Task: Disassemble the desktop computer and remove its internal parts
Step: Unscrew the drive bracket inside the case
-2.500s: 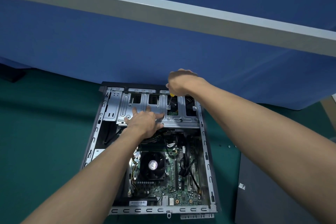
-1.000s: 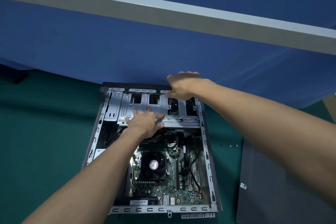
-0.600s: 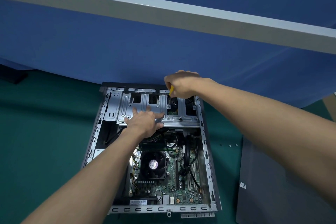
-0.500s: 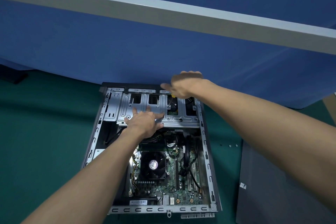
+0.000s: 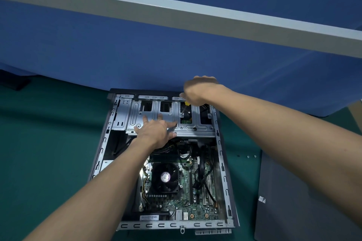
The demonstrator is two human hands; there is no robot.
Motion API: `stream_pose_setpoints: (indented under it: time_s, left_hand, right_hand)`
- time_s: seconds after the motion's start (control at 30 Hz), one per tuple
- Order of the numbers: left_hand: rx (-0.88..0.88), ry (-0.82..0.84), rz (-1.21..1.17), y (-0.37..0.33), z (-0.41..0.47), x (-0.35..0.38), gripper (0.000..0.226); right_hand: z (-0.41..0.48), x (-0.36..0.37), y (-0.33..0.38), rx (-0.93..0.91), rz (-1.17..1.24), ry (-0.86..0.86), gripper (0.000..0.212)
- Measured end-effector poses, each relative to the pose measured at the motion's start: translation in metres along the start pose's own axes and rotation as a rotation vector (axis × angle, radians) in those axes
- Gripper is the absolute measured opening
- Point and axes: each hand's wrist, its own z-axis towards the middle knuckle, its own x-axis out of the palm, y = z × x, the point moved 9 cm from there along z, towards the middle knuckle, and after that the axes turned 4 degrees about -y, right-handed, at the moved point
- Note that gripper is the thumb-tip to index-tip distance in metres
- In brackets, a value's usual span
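**Opened desktop computer case (image 5: 166, 225) lying flat on a green mat (image 5: 49, 143), with both hands at its drive cage (image 5: 195, 128).**

The case sits at the middle of the view, open side up, with the metal cage spanning its 12 o'clock end. The left hand (image 5: 154, 131) lies flat on the cage, fingers straight, pressing the sheet metal and grasping nothing. At 6 o'clock from that hand the CPU fan (image 5: 165, 177) sits on the motherboard (image 5: 186, 201), with black cables (image 5: 203, 174) running at its 3 o'clock side. At 1 o'clock from the left hand, the right hand (image 5: 199, 90) is curled round the yellow handle of a screwdriver (image 5: 184, 108). The shaft slants down to the cage, but whether the tip sits in a screw cannot be told. At 3 o'clock of the case, small screws (image 5: 247, 156) lie on the mat. At 4 o'clock a dark grey side panel (image 5: 293, 201) lies flat beside the case.
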Motion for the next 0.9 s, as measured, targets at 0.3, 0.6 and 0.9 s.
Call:
stream_pose_setpoints:
  time_s: [0.3,0.6,0.9]
  left_hand:
    - [0.013,-0.005,0.014,-0.002,-0.002,-0.002,0.052]
    - [0.003,0.006,0.012,-0.001,-0.003,-0.001,0.051]
    - [0.007,0.006,0.015,-0.002,-0.004,-0.002,0.052]
  right_hand:
    - [0.0,0.001,0.004,0.001,0.049,0.01,0.046]
    - [-0.004,-0.001,0.011,-0.088,0.154,0.053,0.01]
    - [-0.007,0.001,0.008,-0.027,0.14,0.06,0.014]
